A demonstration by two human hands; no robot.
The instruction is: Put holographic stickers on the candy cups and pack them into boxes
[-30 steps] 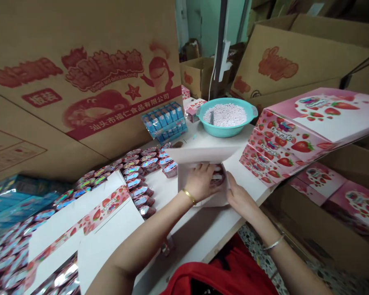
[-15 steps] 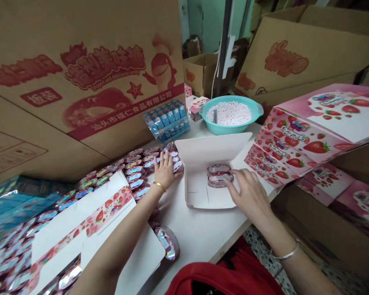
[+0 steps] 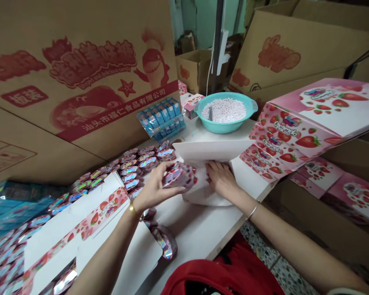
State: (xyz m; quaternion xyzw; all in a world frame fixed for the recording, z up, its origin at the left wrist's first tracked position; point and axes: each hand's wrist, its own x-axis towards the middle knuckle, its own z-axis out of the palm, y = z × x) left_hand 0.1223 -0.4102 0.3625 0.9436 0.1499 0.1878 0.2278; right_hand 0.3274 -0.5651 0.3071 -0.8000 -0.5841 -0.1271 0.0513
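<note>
My left hand (image 3: 156, 184) is closed around a small bunch of shiny oval candy packs (image 3: 180, 177) with red and purple print, held at the left side of an open white carton (image 3: 213, 150). Inside that carton, my right hand (image 3: 222, 180) curls over the oval packs lying there, and its palm and fingers hide most of them. Thumb and fingers sit on either side of the packs' left end. Nearest my left wrist, rows of the same oval packs (image 3: 130, 170) stand on the table. One pack (image 3: 164, 242) lies apart near the front edge.
Flat strawberry-printed cartons (image 3: 104, 209) lie on the left. A turquoise basin (image 3: 225, 128) of white pieces stands behind. Blue packaged boxes (image 3: 161, 119) lean against a large brown carton (image 3: 110, 82). Strawberry-printed boxes (image 3: 291, 131) rise at the right.
My left hand has taken oval packs from the rows and brought them to the white carton. My right hand has moved inward over the packs inside it. The view has shifted slightly.
</note>
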